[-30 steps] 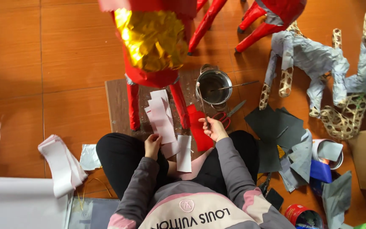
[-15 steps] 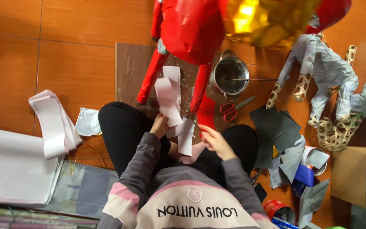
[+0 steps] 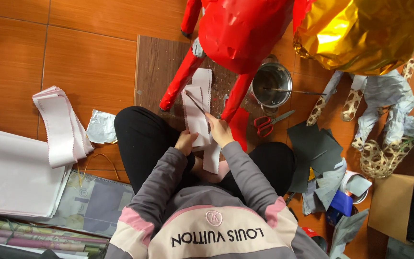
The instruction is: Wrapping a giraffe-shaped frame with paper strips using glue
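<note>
Over the lap, left hand (image 3: 186,142) and right hand (image 3: 220,132) fingers grip white paper strips (image 3: 198,112); fingertips hidden.

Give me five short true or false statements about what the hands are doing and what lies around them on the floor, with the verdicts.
1. The left hand holds the stack of pale pink paper strips. True.
2. The right hand holds the red-handled scissors. False: they lie on the floor beside the person's knee; the right hand holds a thin dark blade-like tool against the strips.
3. The round metal pot has a thin stick lying across its rim. True.
4. The big red paper animal figure lies flat on its side. False: it stands on its legs over the brown wooden board.
5. The crumpled silver foil piece sits inside the pot. False: it lies on the floor by the person's left knee.
</note>
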